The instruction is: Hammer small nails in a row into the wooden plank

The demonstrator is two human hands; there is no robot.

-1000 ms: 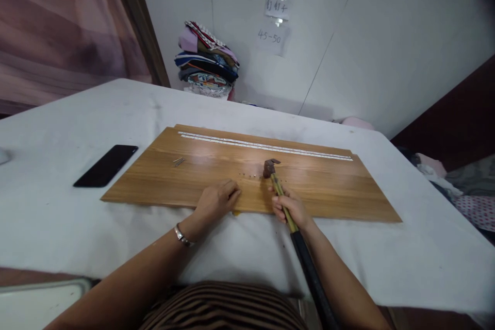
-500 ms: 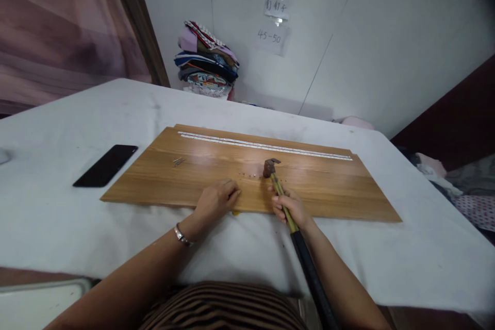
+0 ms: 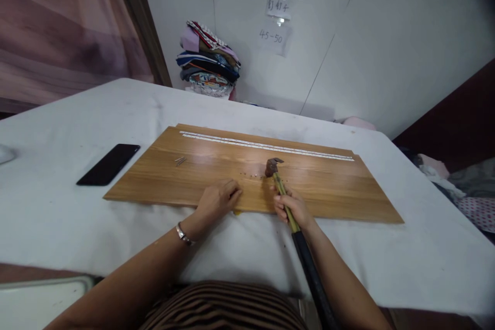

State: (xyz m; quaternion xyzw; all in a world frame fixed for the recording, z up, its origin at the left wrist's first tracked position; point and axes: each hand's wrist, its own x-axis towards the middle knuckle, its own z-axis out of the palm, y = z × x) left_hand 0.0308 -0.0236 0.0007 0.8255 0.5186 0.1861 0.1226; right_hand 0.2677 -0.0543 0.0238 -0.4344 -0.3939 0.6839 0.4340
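My right hand (image 3: pixel 293 207) is wrapped around the upper part of a claw hammer's handle (image 3: pixel 292 220), yellowish near the head and black lower down. The rusty hammer head (image 3: pixel 271 166) is over the middle of a wood-grain board (image 3: pixel 332 191), by a row of small dark marks or nail heads (image 3: pixel 251 175). Whether the head touches the board I cannot tell. To the left of the hammer, my left hand (image 3: pixel 219 198) rests on the board near its front edge, fingers curled in and nothing visible in them. A few loose nails (image 3: pixel 180 161) lie on the board's left part.
Two white printed strips (image 3: pixel 266 147) run along the board's far side. A black phone (image 3: pixel 109 165) lies on the white-covered table (image 3: pixel 154 108) left of the board. Folded clothes (image 3: pixel 209 59) are stacked by the wall, which bears handwritten paper signs (image 3: pixel 274 36).
My view has shifted very slightly. Both hands, the hammer and the nails stay in the same places on the board.
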